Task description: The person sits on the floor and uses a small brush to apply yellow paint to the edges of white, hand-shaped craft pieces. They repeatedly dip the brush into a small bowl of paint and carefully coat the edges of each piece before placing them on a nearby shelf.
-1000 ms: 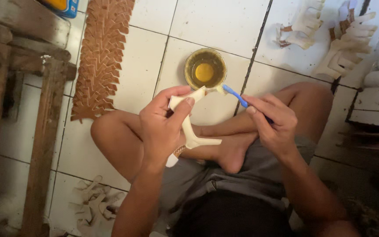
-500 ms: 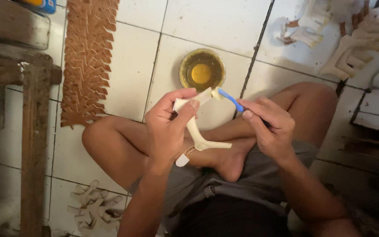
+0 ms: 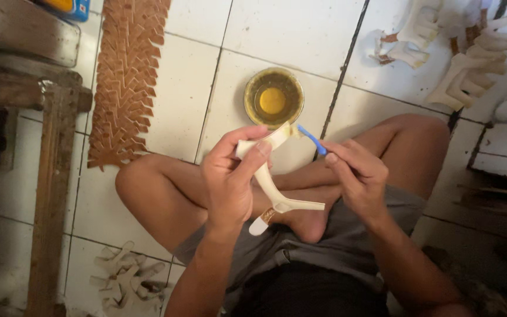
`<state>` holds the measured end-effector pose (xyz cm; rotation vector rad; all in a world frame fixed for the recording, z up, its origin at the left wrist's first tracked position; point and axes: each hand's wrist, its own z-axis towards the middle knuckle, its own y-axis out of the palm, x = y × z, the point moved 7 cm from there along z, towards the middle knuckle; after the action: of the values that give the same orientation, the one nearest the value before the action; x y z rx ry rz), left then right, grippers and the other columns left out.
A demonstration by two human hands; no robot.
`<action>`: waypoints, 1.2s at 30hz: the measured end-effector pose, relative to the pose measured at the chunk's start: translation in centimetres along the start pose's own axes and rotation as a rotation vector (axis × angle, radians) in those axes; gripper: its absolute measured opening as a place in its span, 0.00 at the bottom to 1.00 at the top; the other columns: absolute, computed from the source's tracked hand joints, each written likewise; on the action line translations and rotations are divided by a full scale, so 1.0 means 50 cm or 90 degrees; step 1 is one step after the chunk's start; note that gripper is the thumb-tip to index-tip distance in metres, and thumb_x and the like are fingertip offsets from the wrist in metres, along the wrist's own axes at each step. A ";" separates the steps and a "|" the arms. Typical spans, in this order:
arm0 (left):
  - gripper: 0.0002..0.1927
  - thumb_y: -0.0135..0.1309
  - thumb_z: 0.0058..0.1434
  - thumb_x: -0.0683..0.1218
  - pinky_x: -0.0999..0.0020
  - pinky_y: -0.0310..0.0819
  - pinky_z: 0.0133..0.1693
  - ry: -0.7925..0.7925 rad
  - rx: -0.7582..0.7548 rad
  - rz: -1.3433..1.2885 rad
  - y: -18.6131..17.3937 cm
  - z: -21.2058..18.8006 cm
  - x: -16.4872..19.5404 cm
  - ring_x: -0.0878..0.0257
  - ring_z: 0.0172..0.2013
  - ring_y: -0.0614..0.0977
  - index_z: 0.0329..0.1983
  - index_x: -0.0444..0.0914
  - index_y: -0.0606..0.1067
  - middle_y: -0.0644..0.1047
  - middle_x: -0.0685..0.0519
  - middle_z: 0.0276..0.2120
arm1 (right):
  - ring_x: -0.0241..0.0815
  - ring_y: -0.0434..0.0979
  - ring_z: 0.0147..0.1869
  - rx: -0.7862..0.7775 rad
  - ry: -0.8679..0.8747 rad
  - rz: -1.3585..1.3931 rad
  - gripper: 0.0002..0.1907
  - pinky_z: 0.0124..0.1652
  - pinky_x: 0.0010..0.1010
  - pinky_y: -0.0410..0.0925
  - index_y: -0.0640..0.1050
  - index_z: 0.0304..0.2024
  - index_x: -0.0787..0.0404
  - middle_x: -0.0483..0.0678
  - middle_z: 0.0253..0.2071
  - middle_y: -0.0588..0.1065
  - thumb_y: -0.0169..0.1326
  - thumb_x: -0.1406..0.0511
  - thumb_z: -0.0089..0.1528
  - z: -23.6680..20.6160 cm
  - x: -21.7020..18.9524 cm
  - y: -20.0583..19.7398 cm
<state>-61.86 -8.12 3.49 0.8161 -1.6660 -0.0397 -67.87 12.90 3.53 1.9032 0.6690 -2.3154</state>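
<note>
I sit cross-legged on a white tiled floor. My left hand (image 3: 230, 179) grips a cream Y-shaped sandal strap (image 3: 271, 188) by one arm, holding it over my lap. My right hand (image 3: 356, 176) pinches a small blue-handled brush (image 3: 312, 140), whose tip touches the upper end of the strap. Just beyond the strap, a round bowl of yellow glue (image 3: 273, 98) stands on the floor.
A long row of overlapped brown straps (image 3: 127, 82) lies on the tiles at the left, beside a wooden bench (image 3: 48, 176). Pale straps are piled at the top right (image 3: 470, 58) and by my left knee (image 3: 124, 279). A white box (image 3: 503, 152) sits at the right.
The view has shifted a little and my hands have risen slightly. The brush stays at the strap's upper end and the grip on both is the same.
</note>
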 end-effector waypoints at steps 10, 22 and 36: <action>0.13 0.57 0.66 0.35 0.75 0.75 0.37 0.031 0.001 -0.017 0.007 -0.028 0.012 0.69 0.34 0.79 0.54 0.28 0.76 0.79 0.51 0.38 | 0.30 0.69 0.34 0.138 0.015 0.041 0.12 0.33 0.21 0.62 0.81 0.53 0.69 0.44 0.35 0.73 0.58 0.73 0.67 -0.004 0.041 -0.061; 0.20 0.56 0.65 0.38 0.76 0.76 0.36 0.056 -0.059 0.024 0.041 -0.045 -0.001 0.70 0.33 0.80 0.60 0.35 0.72 0.81 0.53 0.34 | 0.28 0.67 0.33 0.085 0.139 0.188 0.05 0.34 0.22 0.60 0.82 0.43 0.70 0.41 0.31 0.74 0.61 0.72 0.66 -0.092 0.095 0.004; 0.18 0.59 0.63 0.38 0.79 0.72 0.35 0.007 -0.034 0.113 0.001 -0.104 0.015 0.73 0.31 0.77 0.56 0.27 0.76 0.80 0.54 0.34 | 0.35 0.72 0.36 -0.055 -0.083 0.025 0.14 0.35 0.24 0.64 0.79 0.53 0.70 0.48 0.34 0.74 0.54 0.77 0.65 -0.051 -0.098 -0.023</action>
<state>-57.34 -6.43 5.62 0.6251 -1.7143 0.0440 -64.76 13.85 8.14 1.6961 0.6984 -2.3216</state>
